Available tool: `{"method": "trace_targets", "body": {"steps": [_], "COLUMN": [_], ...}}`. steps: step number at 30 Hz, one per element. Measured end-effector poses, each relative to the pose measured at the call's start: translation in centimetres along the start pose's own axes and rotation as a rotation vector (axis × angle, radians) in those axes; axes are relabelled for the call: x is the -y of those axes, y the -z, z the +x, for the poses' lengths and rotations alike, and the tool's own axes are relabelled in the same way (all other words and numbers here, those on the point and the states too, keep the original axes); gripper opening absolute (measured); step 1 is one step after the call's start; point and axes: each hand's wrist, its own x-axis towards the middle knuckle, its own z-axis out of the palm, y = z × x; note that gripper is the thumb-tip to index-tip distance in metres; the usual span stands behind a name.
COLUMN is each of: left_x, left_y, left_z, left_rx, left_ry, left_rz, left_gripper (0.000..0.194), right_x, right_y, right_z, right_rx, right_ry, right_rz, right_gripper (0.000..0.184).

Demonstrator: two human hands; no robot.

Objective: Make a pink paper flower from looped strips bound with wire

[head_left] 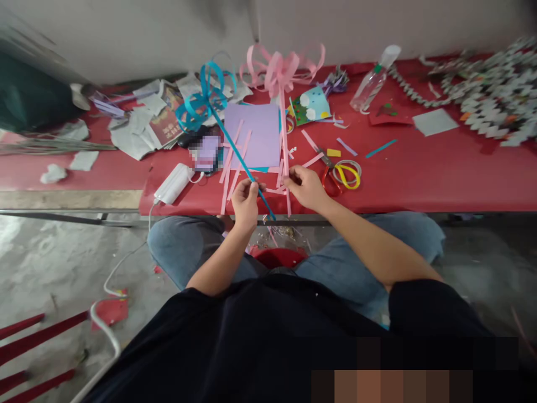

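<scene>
Head view: While both hands worked at the near edge of the red table point(419, 168), findings were as follows.
Left hand point(245, 202): clenched around the blue stem point(241, 158) near its lower end.
Blue paper flower point(204, 99): above the grip, beside the purple sheet point(257, 134).
Right hand point(307, 187): pinching a pink strip point(286, 145) lying on the table.
Scissors point(340, 173): just beside the right hand.

One head-worn camera looks forward and down, close over the red table point(419, 168) edge.
</scene>
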Motion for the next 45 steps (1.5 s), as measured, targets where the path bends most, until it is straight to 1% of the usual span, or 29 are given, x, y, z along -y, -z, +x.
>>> {"method": "trace_targets", "body": {"steps": [5, 9, 13, 17, 22, 29, 36, 41, 45], "left_x": [-0.2, -0.3, -0.3, -0.2, -0.1, 0.0, 0.0, 0.0, -0.1], "left_y": [-0.6, -0.5, -0.3, 0.0, 0.2, 0.4, 0.8, 0.9, 0.9], "left_z": [-0.4, -0.6, -0.5, -0.4, -0.3, -0.2, 0.0, 0.2, 0.2], "left_rx": [0.062, 0.075, 0.080, 0.077, 0.073, 0.087, 0.099, 0.113, 0.108], "left_ry": [0.045, 0.035, 0.028, 0.027, 0.027, 0.030, -0.004, -0.027, -0.033], "left_rz": [-0.006, 0.005, 0.022, 0.041, 0.027, 0.031, 0.026, -0.014, -0.028], "left_gripper": [0.045, 0.044, 0.043, 0.041, 0.040, 0.043, 0.037, 0.037, 0.040], "right_x": [1.4, 1.9, 2.1, 2.2, 2.3, 2.4, 2.0, 1.7, 1.4], "right_y": [0.0, 0.6, 1.4, 2.0, 2.3, 2.5, 2.5, 2.4, 2.3], "right_z": [-1.0, -1.6, -1.6, -1.5, -1.5, -1.8, -1.8, -1.7, -1.7], "right_rx": [0.041, 0.044, 0.046, 0.070, 0.096, 0.145, 0.191, 0.215, 0.232], "right_ry": [0.041, 0.052, 0.052, 0.060, 0.070, 0.053, 0.061, 0.062, 0.069], "right_rz": [-0.006, 0.007, 0.004, 0.013, 0.011, -0.017, 0.029, 0.072, 0.082], "right_gripper": [0.033, 0.033, 0.032, 0.027, 0.031, 0.031, 0.028, 0.035, 0.036]}}
